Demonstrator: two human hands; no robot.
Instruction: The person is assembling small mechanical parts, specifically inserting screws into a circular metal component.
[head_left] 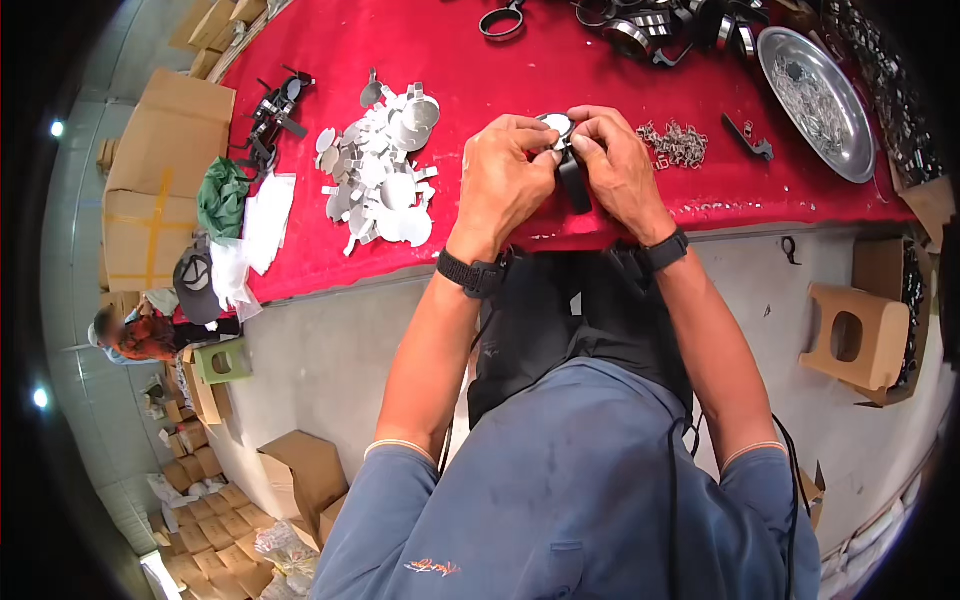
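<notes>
Both hands meet over the red table (600, 60). The left hand (505, 175) and right hand (618, 165) pinch 1 small round metal disc (557, 124) with a black handle (574, 185) hanging below; fingers hide most of it. A pile of discs (385, 175) lies left, tiny springs (675, 143) right, blurred.

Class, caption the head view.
Both hands, left and right, hold a small round disc part over a red table.
</notes>
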